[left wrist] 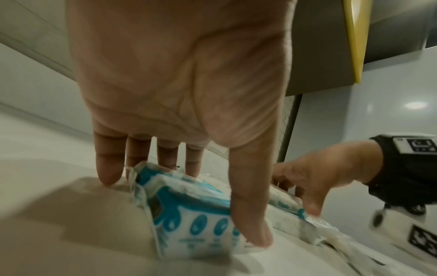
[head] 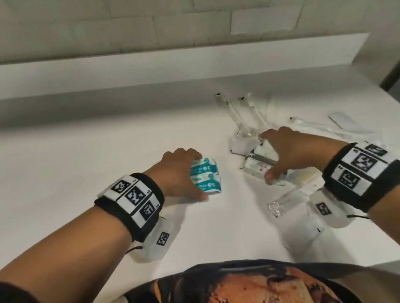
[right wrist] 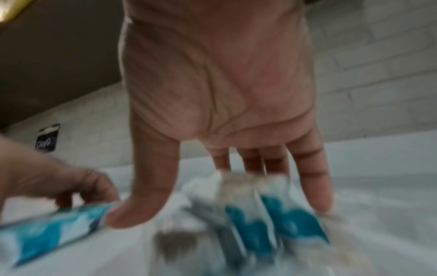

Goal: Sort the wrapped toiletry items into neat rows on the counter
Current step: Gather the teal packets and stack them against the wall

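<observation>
A: Left hand (head: 177, 174) is down on the white counter (head: 65, 167), thumb near us and fingers at the far side, bracketing a pair of teal-and-white wipe packets (head: 205, 178) lying side by side.

B: The left wrist view confirms it: the thumb presses the near packet's edge, the fingers reach down straight behind the far one. That's a clamp between thumb and fingers, the packets pinched together and flat on the surface.

A: Over to the right hand (head: 295, 153). It's spread over a jumble of clear-wrapped toiletry items (head: 258, 165), thumb at the near edge, fingers at the far edge.

B: The right wrist view is badly blurred, but the thumb (right wrist: 132, 214) and fingers straddle some wrappers with blue print (right wrist: 272, 220). It's grasping the bunch from both ends.

A: The two hands are near each other but apart, with bare counter between the wipe packets and the pile.

B: Behind the pile, long clear sleeves (head: 237, 114) fan out towards the wall. To the right lies a wrapped toothbrush (head: 320, 124), and beyond it a flat white sachet (head: 343, 120).

A: Closer in, a clear crinkled packet (head: 285, 203) sits just beside the right wristband (head: 366, 172). Both wrists carry black bands with printed marker squares.
</observation>
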A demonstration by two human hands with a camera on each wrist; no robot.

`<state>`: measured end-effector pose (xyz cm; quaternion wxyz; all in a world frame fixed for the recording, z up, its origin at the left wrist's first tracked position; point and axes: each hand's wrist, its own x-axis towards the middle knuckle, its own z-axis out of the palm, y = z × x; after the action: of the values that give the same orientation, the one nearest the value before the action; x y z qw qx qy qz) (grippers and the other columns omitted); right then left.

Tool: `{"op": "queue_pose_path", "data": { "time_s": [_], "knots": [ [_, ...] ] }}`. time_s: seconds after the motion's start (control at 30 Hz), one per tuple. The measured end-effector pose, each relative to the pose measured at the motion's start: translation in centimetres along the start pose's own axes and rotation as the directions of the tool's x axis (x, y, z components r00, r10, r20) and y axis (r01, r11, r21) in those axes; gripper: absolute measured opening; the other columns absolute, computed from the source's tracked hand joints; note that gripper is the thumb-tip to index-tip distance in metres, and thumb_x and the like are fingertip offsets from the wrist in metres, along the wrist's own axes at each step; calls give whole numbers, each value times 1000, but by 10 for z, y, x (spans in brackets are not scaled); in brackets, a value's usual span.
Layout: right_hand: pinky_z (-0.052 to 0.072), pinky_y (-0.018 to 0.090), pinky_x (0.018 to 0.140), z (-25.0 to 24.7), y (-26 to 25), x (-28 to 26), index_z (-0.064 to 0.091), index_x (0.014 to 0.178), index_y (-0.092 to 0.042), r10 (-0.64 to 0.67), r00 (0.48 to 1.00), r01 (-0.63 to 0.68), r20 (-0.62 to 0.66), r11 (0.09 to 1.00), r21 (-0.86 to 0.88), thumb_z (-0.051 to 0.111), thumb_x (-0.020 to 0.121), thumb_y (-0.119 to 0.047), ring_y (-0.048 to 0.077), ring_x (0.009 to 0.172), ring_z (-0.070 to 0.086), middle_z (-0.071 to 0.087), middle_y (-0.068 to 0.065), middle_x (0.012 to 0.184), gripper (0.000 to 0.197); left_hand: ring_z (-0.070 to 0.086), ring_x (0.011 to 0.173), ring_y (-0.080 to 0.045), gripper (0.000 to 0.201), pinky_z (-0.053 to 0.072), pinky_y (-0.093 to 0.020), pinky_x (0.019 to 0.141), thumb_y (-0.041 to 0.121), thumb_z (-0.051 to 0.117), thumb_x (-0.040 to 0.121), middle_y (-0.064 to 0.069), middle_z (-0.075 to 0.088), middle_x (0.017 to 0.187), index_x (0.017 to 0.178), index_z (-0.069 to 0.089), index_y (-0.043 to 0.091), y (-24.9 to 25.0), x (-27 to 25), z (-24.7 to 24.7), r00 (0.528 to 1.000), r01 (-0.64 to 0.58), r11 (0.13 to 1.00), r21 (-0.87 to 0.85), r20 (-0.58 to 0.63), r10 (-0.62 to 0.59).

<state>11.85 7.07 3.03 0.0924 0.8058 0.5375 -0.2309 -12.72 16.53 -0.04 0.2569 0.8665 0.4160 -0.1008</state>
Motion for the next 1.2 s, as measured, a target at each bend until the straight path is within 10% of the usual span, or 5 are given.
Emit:
{"op": "queue_pose_path", "data": {
  "time_s": [0.13,0.37,0.77,0.93,1.2],
  "knots": [
    [56,38,75,-4,1,1,37,134,-25,47,998,-39,-52,988,147,87,65,-24,21,87,64,55,6,124,85,38,126,-19,90,38,-36,104,53,79,67,4,39,135,142,34,31,-4,-3,-3,1000,0,1000,2,18,0],
    [50,30,75,-33,-35,8,48,115,-25,-71,980,107,-184,976,191,77,75,-20,18,91,58,57,-4,106,50,59,98,-16,16,49,-29,82,23,68,85,0,58,116,100,63,27,-23,-1,-8,970,51,979,-198,-222,-95],
    [49,38,86,-19,-56,47,59,115,-23,-192,913,139,-360,976,-169,58,87,-14,23,103,50,52,5,117,30,62,97,-16,19,52,-37,89,21,72,81,5,66,113,96,62,26,-30,5,-5,977,69,948,-311,-172,-128],
    [42,32,77,-4,-61,43,50,117,-22,-256,958,198,-131,917,-345,79,69,-42,21,101,47,48,2,113,59,63,96,-15,18,53,-37,87,21,72,81,6,66,113,93,60,27,-31,6,-6,980,69,944,-322,-157,-125],
    [41,30,70,-17,-96,47,45,100,-20,-194,979,158,-60,913,-377,78,55,-9,18,87,45,47,-2,95,56,62,92,-16,19,53,-34,82,21,74,80,3,61,104,88,58,26,-29,5,-7,972,79,948,-308,-187,-142]
  ]
}}
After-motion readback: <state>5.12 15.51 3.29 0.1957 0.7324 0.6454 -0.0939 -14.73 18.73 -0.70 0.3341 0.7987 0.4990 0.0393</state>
